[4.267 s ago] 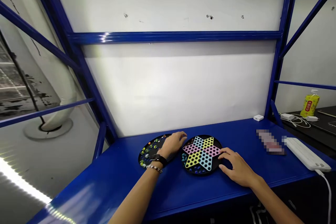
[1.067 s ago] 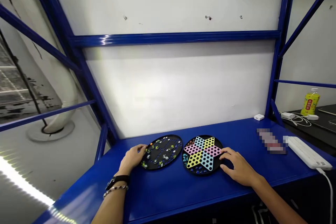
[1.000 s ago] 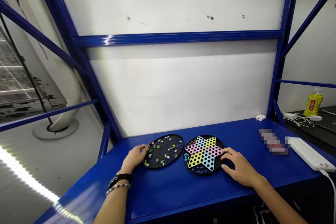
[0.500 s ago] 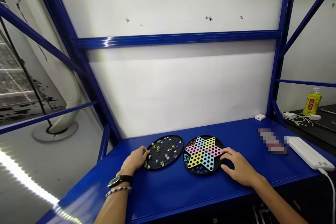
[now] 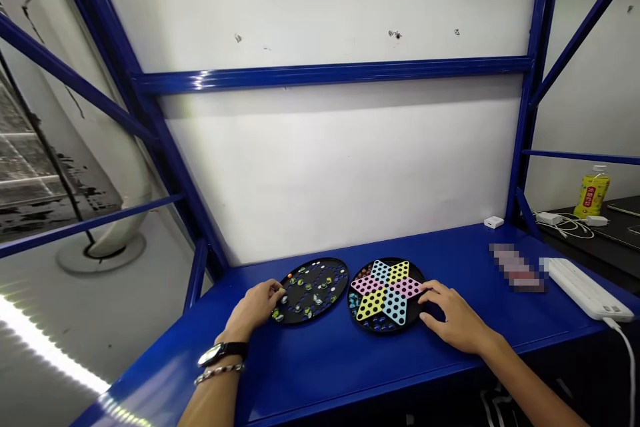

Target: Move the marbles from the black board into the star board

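A round black tray point(image 5: 320, 273) with several marbles scattered over it lies on the blue table. At its left rim is my left hand point(image 5: 257, 307), its thumb and fingertips pinched together; whatever they hold is too small to make out. To the right sits a round black board point(image 5: 416, 313) bearing a coloured star point(image 5: 387, 291) full of holes, with red, teal and blue marbles around the star. My right hand point(image 5: 455, 320) rests at this board's right edge, fingers apart and holding nothing.
The blue table point(image 5: 310, 373) also carries a white power strip point(image 5: 587, 290), a pixelated item point(image 5: 517, 268) and a small white adapter point(image 5: 494, 221). A yellow bottle point(image 5: 593, 193) and cables stand on a dark surface at right. Blue frame bars point(image 5: 330, 73) cross behind.
My left hand has shifted very slightly at the rim of the left tray, its fingers still pinched. My right hand stays by the star board. The view has moved a little.
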`<action>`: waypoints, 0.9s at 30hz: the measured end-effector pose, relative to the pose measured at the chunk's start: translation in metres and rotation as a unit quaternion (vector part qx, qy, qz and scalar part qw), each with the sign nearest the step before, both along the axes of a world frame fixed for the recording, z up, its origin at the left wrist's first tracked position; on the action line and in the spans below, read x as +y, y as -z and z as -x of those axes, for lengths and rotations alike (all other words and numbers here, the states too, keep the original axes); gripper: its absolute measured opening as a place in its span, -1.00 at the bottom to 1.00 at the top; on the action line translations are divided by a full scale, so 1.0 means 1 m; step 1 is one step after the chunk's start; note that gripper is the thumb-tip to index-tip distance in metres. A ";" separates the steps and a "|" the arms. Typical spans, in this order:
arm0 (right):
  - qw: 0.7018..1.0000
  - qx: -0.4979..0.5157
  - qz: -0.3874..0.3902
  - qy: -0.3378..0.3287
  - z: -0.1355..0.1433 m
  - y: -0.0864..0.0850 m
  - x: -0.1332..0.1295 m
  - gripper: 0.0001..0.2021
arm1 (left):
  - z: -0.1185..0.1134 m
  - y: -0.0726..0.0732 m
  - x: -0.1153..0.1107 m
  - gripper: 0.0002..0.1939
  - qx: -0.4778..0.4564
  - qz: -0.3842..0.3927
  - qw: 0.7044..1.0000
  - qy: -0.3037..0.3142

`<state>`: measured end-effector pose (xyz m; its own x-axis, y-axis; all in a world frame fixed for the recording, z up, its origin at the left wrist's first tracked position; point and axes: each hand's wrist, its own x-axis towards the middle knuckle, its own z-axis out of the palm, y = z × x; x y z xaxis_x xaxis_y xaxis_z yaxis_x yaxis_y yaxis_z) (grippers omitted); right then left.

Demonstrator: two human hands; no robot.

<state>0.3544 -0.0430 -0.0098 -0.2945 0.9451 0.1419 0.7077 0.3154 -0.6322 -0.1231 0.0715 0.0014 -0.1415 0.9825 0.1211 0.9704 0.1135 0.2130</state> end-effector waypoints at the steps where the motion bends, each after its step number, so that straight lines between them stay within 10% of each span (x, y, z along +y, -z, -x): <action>1: 1.000 0.001 0.000 0.001 0.000 0.000 0.000 -0.70 | -0.003 -0.003 -0.002 -0.71 -0.017 -0.015 1.000 0.005; 6: 1.000 0.001 -0.010 -0.003 0.001 0.000 0.000 -0.71 | -0.065 -0.022 -0.023 -0.58 -0.127 -0.123 0.980 0.091; 15: 0.999 -0.001 -0.054 -0.002 0.000 0.007 0.004 -0.58 | -0.252 -0.033 -0.075 -0.76 -0.107 -0.033 0.922 0.371; 27: 0.996 0.058 -0.062 -0.031 0.001 0.004 0.004 -0.69 | -0.257 -0.022 -0.082 -0.73 -0.081 -0.048 0.914 0.394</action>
<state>0.3530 -0.0390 -0.0140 -0.3271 0.8987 0.2922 0.6086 0.4369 -0.6623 0.1335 -0.0110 0.0239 0.5827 0.7724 0.2526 0.6972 -0.6348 0.3329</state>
